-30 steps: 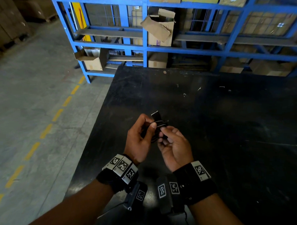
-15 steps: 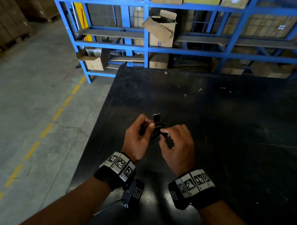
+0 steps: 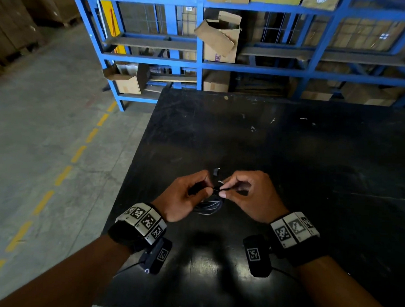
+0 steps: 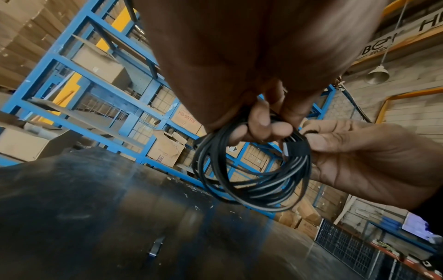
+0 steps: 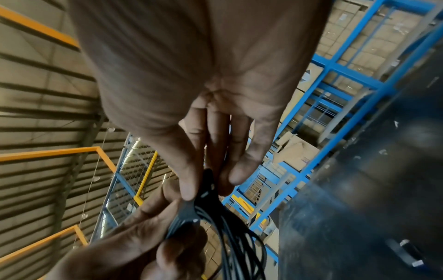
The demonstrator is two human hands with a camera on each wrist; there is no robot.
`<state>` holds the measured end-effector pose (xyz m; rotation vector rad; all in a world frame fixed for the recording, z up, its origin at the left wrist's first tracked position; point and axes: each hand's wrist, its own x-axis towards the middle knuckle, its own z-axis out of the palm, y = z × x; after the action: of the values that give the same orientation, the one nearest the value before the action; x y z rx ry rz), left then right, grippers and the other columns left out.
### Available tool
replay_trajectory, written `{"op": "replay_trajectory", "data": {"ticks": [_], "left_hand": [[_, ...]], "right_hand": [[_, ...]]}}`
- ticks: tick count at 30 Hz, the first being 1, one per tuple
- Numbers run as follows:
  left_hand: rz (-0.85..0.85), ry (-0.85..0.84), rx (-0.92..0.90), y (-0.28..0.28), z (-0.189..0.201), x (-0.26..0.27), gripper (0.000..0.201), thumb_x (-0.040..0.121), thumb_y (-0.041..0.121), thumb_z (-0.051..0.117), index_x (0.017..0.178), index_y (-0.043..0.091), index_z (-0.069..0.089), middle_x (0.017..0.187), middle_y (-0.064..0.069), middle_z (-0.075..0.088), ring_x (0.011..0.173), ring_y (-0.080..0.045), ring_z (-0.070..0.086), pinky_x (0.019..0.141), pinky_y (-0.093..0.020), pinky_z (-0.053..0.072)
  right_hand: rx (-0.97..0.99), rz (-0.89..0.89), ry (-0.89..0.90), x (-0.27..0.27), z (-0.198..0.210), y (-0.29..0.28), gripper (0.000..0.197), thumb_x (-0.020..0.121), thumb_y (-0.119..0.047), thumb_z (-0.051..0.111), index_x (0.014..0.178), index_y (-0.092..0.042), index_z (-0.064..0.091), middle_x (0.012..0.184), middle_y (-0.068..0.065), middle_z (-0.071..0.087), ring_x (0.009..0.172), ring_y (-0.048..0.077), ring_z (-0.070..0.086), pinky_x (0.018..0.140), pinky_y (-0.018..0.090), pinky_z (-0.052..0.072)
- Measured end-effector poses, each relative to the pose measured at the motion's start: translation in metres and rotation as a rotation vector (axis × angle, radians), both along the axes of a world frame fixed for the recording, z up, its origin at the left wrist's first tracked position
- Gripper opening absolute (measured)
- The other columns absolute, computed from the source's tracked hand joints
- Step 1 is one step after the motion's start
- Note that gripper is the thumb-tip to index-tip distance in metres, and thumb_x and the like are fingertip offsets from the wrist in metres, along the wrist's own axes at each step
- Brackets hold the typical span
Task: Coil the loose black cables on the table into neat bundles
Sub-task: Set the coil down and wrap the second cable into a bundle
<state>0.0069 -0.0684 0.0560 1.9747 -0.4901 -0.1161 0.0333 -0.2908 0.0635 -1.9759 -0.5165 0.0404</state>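
The table (image 3: 288,180) is a wide black top with a blue rack (image 3: 201,62) of cartons behind it. Above its near part both hands hold one coil (image 4: 251,180) of thin black cable in the air, clear of the surface.

By the look of it, this bundle is nearly done: the loops already lie together in a round hank, and a black strap (image 4: 296,145) is wrapped across them at the top. What seems left is cinching or closing that strap and setting the bundle down. A small dark piece (image 3: 216,171) lies on the table just beyond the hands; what it is I cannot tell. No other loose cable shows on the table, though black on black would hide easily.

The left hand (image 3: 185,196) has its fingers curled through the coil's top, gripping the loops, so the hank hangs below it. The right hand (image 3: 248,194) pinches the strap between thumb and fingertips, just beside the left fingers, with the coil hanging beneath and between the two hands.
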Motion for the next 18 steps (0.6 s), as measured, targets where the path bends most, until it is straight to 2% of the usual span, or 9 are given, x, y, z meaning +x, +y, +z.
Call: {"op": "replay_trajectory", "data": {"ticks": [3,7,9,12,15,18], "left_hand": [[-0.03,0.053,-0.005,0.001,-0.005,-0.003,0.011,0.101,0.015,0.06,0.091,0.011,0.058,0.078,0.004,0.057,0.074,-0.008,0.053,0.069,-0.024,0.044],[-0.019,0.142,-0.083,-0.005,-0.012,-0.004,0.012,0.102,0.017,0.057,0.094,0.009,0.056,0.076,0.01,0.057,0.071,-0.008,0.053,0.069,-0.024,0.044],[0.001,0.181,-0.145,-0.007,-0.015,-0.001,0.016,0.1,0.018,0.056,0.094,0.004,0.055,0.072,0.011,0.054,0.067,-0.008,0.05,0.066,-0.023,0.042],[0.062,0.253,-0.31,-0.011,-0.012,0.003,0.018,0.097,0.016,0.055,0.09,0.0,0.052,0.063,0.009,0.051,0.056,-0.005,0.044,0.055,-0.017,0.038],[0.152,0.323,-0.522,-0.015,-0.007,0.007,0.012,0.095,0.016,0.051,0.087,0.008,0.048,0.062,0.003,0.046,0.05,-0.004,0.038,0.05,-0.015,0.034],[0.211,0.415,-0.818,-0.021,-0.001,0.012,0.013,0.097,0.017,0.046,0.086,0.011,0.046,0.064,0.003,0.044,0.048,-0.004,0.035,0.051,-0.02,0.035]], "right_hand": [[0.019,-0.012,0.057,-0.001,-0.001,0.0,0.015,0.07,-0.004,0.09,0.078,-0.009,0.078,0.081,-0.001,0.079,0.078,0.01,0.076,0.074,0.028,0.062],[0.05,-0.02,0.173,0.006,-0.003,-0.001,0.031,0.064,-0.001,0.093,0.077,-0.015,0.068,0.067,-0.006,0.073,0.066,0.002,0.07,0.066,0.024,0.057],[0.109,-0.023,0.211,0.007,-0.004,0.0,0.032,0.064,0.003,0.092,0.08,-0.011,0.068,0.067,-0.005,0.073,0.065,-0.001,0.069,0.066,0.019,0.055],[0.276,-0.077,0.254,0.004,-0.004,0.004,0.036,0.07,0.006,0.088,0.098,-0.001,0.068,0.082,0.006,0.075,0.077,0.003,0.072,0.075,0.018,0.057],[0.466,-0.129,0.358,0.002,-0.009,0.007,0.053,0.075,-0.011,0.086,0.123,-0.011,0.065,0.105,0.009,0.076,0.1,0.013,0.074,0.087,0.027,0.06],[0.47,-0.132,0.49,-0.008,-0.023,0.013,0.066,0.067,-0.036,0.086,0.128,-0.025,0.063,0.118,0.003,0.072,0.102,0.012,0.072,0.078,0.027,0.057]]}}
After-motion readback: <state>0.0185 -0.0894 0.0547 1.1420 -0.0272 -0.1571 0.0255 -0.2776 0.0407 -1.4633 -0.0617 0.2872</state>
